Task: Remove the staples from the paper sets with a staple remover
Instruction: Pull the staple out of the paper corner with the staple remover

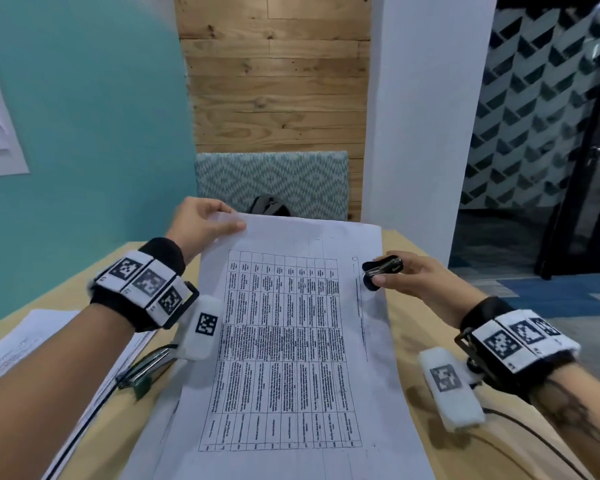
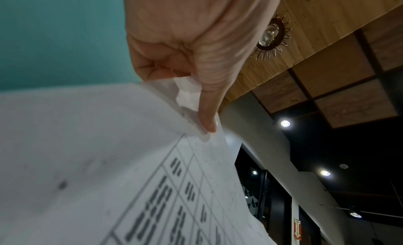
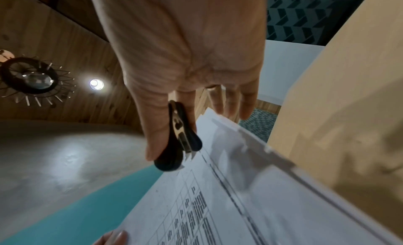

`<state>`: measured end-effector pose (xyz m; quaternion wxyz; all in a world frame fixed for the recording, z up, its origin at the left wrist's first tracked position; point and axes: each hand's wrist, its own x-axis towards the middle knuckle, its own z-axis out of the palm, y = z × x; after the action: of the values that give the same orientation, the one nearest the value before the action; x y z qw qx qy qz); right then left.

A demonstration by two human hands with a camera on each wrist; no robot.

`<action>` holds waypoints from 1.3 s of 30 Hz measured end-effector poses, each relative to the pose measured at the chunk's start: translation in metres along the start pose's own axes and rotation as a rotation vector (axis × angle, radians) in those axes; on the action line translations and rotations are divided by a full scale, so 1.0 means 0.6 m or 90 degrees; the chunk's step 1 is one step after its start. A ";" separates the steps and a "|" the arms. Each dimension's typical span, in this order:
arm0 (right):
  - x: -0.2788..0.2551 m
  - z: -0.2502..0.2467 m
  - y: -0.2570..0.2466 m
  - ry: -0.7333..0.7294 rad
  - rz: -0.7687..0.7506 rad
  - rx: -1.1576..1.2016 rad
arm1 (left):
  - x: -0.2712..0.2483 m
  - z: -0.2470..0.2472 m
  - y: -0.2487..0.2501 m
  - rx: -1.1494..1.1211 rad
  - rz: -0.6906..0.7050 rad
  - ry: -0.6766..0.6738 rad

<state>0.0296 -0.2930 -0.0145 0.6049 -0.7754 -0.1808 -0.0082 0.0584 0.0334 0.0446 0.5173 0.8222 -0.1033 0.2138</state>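
Left hand (image 1: 201,225): thumb and fingers (image 2: 207,100) pinch far left corner of paper set (image 1: 291,341), lifting that end off worktop (image 1: 430,386). Top sheet printed with table grid. Right hand (image 1: 420,277): thumb and fingers clamped on black staple remover (image 1: 381,271), held at right edge of paper set, near far corner; contact with sheet unclear. Second stack of papers (image 1: 32,337): flat on worktop, left side. Patterned chair back (image 1: 272,181): beyond worktop's far edge.
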 end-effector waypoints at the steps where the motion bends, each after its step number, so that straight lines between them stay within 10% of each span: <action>1: 0.010 0.002 -0.005 -0.001 0.012 0.008 | -0.001 0.003 -0.003 -0.011 0.009 0.013; 11: 0.082 0.030 0.003 0.127 -0.038 -0.026 | -0.003 0.020 -0.059 -0.046 0.042 0.110; 20: 0.100 0.029 -0.011 -0.052 -0.087 0.042 | -0.005 0.023 -0.089 -0.194 0.108 0.183; 30: 0.094 0.035 0.015 -0.100 -0.101 0.103 | -0.021 0.031 -0.144 -0.296 -0.222 -0.051; 39: 0.100 0.023 0.035 -0.052 -0.031 -0.024 | -0.011 0.037 -0.152 -0.275 -0.219 -0.004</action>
<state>0.0889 -0.2684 -0.0240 0.5819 -0.7818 -0.2241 0.0054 0.0940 0.0535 -0.0404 0.7090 0.6990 -0.0070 0.0933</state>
